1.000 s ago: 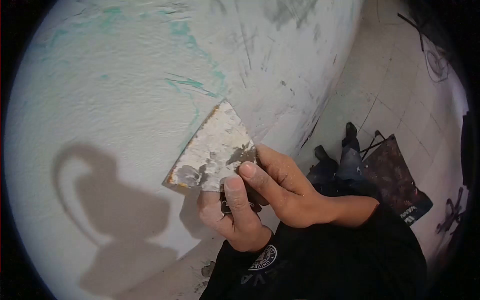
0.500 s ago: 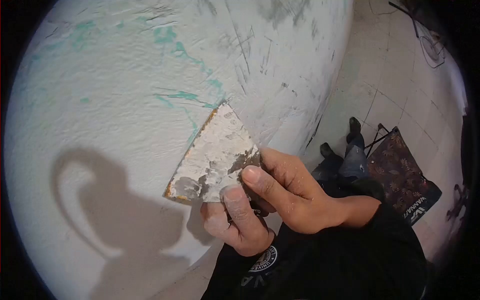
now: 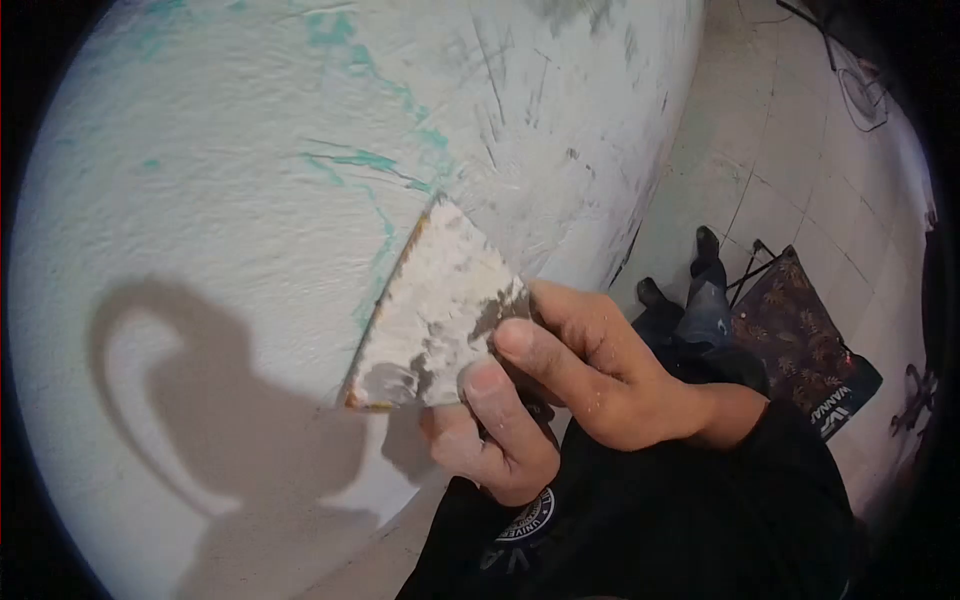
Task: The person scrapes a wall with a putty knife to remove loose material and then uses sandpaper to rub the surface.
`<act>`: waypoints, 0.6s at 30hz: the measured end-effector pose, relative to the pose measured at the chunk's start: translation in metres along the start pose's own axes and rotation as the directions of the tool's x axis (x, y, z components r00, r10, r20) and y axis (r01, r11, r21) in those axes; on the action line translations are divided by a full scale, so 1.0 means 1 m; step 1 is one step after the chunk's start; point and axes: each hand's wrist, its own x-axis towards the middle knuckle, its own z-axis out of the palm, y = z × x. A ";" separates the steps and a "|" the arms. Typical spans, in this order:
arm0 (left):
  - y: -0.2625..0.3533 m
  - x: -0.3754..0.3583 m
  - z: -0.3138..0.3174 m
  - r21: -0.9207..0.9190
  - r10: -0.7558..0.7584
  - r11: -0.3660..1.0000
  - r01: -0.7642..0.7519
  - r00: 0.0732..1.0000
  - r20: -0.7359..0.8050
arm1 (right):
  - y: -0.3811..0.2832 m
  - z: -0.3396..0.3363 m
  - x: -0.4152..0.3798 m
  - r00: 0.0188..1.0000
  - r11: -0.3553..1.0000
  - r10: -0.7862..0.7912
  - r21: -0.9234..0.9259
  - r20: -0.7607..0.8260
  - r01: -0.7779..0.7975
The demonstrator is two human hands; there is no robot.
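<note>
A putty knife (image 3: 445, 315) with a wide, flat blade is held in front of the wall. White filler is smeared over its face, bare dark metal shows in patches, and its far edge has an orange-brown line. My right hand (image 3: 610, 370) is closed on the blade's right side, thumb on the face and fingers behind. My left hand (image 3: 500, 440) grips the lower side, one fingertip against the coated face. The handle is hidden behind my hands. White dust clings to my fingers.
The white wall (image 3: 230, 220) has green streaks and dark scuffs, with a shadow at lower left. To the right lie the tiled floor (image 3: 740, 150), a folding chair (image 3: 800, 340) with a patterned seat, my legs and shoes, and a fan-like object (image 3: 860, 95) at the upper right.
Both hands and the putty knife have shifted slightly right in view. The wall's marks appear a little higher. The grip stays much the same.
</note>
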 end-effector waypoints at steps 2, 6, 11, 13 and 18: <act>-0.001 0.009 0.003 -0.023 0.030 0.999 -0.029 0.999 0.027 | 0.005 -0.003 0.003 0.996 0.994 -0.083 -0.073 0.012 0.084; 0.001 0.000 -0.002 -0.002 0.044 0.999 -0.044 0.997 0.065 | 0.000 -0.004 0.001 0.995 0.993 -0.092 -0.069 0.043 0.095; 0.001 -0.001 0.004 0.029 0.100 0.994 -0.101 0.994 0.047 | -0.003 -0.011 0.001 0.997 0.999 0.021 -0.031 0.072 -0.019; 0.000 -0.001 0.004 0.060 0.136 0.988 -0.139 0.989 0.049 | -0.007 -0.003 0.004 0.998 0.998 -0.054 0.011 0.031 0.054; -0.004 0.002 0.006 0.082 0.169 0.982 -0.172 0.984 0.049 | -0.002 -0.009 -0.004 0.996 0.996 -0.064 -0.057 0.067 0.068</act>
